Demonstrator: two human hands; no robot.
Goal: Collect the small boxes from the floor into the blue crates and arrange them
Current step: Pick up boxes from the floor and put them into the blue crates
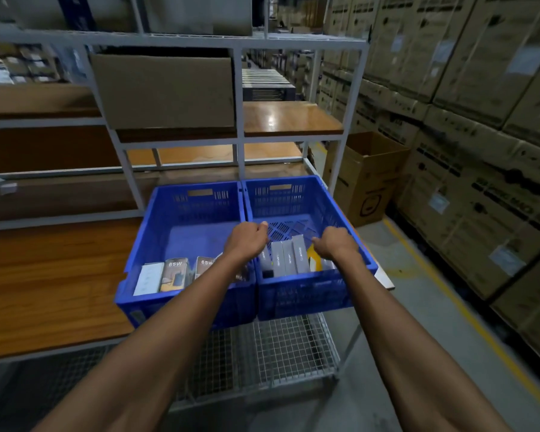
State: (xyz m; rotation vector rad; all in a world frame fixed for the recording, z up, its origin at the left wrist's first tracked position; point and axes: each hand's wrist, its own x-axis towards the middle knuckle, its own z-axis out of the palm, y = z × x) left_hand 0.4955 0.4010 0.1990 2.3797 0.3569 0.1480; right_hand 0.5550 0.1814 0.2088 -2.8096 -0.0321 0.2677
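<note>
Two blue crates stand side by side on a shelf, the left crate (181,232) and the right crate (349,241). Along the left crate's front wall lie a white box (148,277) and two boxes marked 65W (176,272). Several grey boxes (289,258) stand upright in a row at the front of the right crate. Both my hands reach into the right crate. My left hand (247,241) curls its fingers down onto the leftmost grey box. My right hand (337,244) curls over a pale box (326,264) at the row's right end. The fingertips are hidden.
The crates sit on a wooden shelf (53,285) in a white metal rack, with a wire basket (281,347) below. A large carton (162,88) stands on the shelf above. An open carton (368,179) is on the floor at right, before stacked cartons (480,151).
</note>
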